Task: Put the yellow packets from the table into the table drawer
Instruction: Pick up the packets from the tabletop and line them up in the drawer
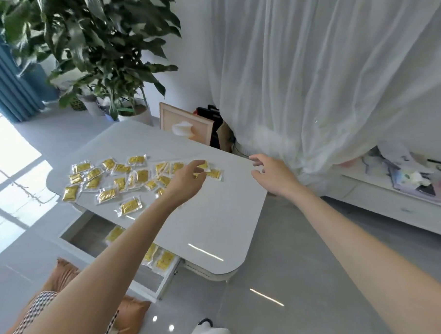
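While both arms reach out over the table (216, 217), the left hand (187, 178) hovers with its fingers loosely spread above the nearest yellow packets (106, 179), seemingly holding nothing, though its palm side is turned away and I cannot be sure. The right hand (273, 176) hangs open and empty over the far edge of the table, apart from the packets.

Most of the packets lie scattered across the left half of the table, some overlapping, with one packet (130, 207) lying alone nearer the front edge. Below that edge the drawer (166, 282) stands pulled out, and a few packets in the drawer (164, 260) already rest inside, partly hidden by the left forearm.

By this showing the task is early: a handful are stowed, some two dozen remain on top. Beyond the table stand a potted plant (95, 46) and a white curtain (324, 74).
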`<state>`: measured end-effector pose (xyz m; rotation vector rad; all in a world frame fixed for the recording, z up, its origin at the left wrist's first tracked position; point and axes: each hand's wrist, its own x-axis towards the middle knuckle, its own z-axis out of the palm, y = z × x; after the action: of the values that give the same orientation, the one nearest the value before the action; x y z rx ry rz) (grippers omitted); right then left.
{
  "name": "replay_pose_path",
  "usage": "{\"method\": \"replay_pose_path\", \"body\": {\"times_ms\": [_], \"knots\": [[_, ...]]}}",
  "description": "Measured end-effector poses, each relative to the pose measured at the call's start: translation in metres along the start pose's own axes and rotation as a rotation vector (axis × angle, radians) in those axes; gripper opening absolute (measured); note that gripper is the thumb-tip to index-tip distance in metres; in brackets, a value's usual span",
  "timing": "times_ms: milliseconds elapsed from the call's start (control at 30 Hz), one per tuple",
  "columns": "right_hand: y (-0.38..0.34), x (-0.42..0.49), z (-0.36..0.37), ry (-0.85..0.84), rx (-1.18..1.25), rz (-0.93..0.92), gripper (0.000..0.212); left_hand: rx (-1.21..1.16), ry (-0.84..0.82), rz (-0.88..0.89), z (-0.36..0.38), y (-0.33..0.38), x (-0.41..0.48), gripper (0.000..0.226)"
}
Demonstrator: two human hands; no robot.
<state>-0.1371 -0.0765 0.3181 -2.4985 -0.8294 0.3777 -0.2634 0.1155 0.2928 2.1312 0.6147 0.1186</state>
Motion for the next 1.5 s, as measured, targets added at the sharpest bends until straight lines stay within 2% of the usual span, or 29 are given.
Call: {"method": "replay_pose_path", "body": {"times_ms": [233,733,933,1300,1500], "knots": [[0.043,0.057,-0.017,-0.081,-0.005,-0.024,0.047,-0.005,0.058,-0.068,0.024,0.003,0.050,0.042],[0.108,0.275,-0.029,-0.326,-0.078,-0.123,0.046,-0.054,0.142,-0.271,0.050,0.017,0.258,0.043],[0.100,0.360,-0.006,-0.486,-0.054,-0.181,0.046,-0.131,0.292,-0.414,0.048,-0.001,0.295,0.041],[0.081,0.489,0.055,-0.748,-0.145,-0.440,0.046,-0.235,0.583,-0.727,0.069,-0.026,0.339,0.039],[0.086,0.533,0.094,-0.864,-0.120,-0.453,0.044,-0.308,0.691,-0.903,0.099,-0.040,0.354,0.039]]}}
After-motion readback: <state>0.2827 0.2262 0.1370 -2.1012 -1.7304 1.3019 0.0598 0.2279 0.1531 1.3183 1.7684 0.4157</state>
